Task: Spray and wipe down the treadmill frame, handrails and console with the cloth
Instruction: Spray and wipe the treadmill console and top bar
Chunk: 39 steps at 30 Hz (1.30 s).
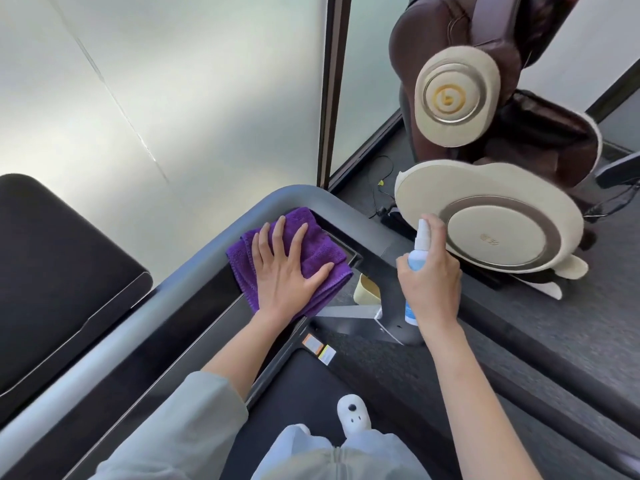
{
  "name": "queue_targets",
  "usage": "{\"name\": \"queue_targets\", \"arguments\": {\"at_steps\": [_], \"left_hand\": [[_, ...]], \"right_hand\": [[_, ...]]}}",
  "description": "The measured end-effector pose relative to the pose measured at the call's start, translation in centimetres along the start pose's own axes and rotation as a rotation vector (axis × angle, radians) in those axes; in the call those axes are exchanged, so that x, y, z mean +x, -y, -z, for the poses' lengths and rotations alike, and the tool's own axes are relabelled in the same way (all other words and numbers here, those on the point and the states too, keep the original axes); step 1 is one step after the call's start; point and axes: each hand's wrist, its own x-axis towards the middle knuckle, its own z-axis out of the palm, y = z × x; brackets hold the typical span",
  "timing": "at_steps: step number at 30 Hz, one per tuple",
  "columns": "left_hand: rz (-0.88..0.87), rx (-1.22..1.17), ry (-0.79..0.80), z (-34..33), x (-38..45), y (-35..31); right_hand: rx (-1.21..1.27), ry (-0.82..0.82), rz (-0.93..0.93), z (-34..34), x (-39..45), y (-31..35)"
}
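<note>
A folded purple cloth (317, 251) lies on the right end of the treadmill console (194, 317), just inside the grey curved handrail (304, 195). My left hand (284, 271) presses flat on the cloth with its fingers spread. My right hand (429, 282) grips a small spray bottle (420, 244) with a white nozzle and a blue label, held upright over the treadmill's right upright. The bottle's lower body is mostly hidden by my fingers.
A brown and cream massage chair (485, 202) stands close on the right, with cables (381, 195) on the dark carpet beside it. A frosted glass wall (173, 81) runs behind the console. A second black console (52, 271) sits at the left. My slippered foot (353, 414) is on the belt.
</note>
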Motion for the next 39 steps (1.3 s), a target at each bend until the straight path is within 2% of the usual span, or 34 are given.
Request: {"name": "queue_targets", "arguments": {"at_steps": [3, 7, 15, 23, 30, 31, 35, 39], "left_hand": [[0.002, 0.002, 0.001, 0.1, 0.0, 0.0], [0.008, -0.011, 0.012, 0.2, -0.2, -0.1], [-0.077, 0.036, 0.016, 0.8, -1.5, 0.2], [0.095, -0.029, -0.072, 0.4, -0.4, -1.7], [0.189, -0.213, -0.348, 1.8, 5.1, -2.8], [0.164, -0.205, -0.340, 1.8, 6.1, -3.1], [0.030, 0.004, -0.061, -0.5, 8.1, -3.5], [0.085, 0.024, -0.093, -1.3, 9.3, -4.3]], "right_hand": [[-0.040, 0.009, -0.035, 0.6, -0.5, -1.2], [0.049, 0.013, -0.058, 0.7, -0.8, -1.9], [0.144, 0.027, -0.002, 0.8, -1.0, -1.9], [0.180, 0.104, 0.060, 0.6, -0.2, -0.3], [0.242, 0.143, 0.101, 0.4, 0.7, 0.3], [0.251, 0.153, 0.103, 0.5, 0.8, 0.2], [0.248, 0.162, 0.082, 0.6, 0.7, -0.6], [0.251, 0.153, 0.074, 1.1, 0.2, -1.8]]}}
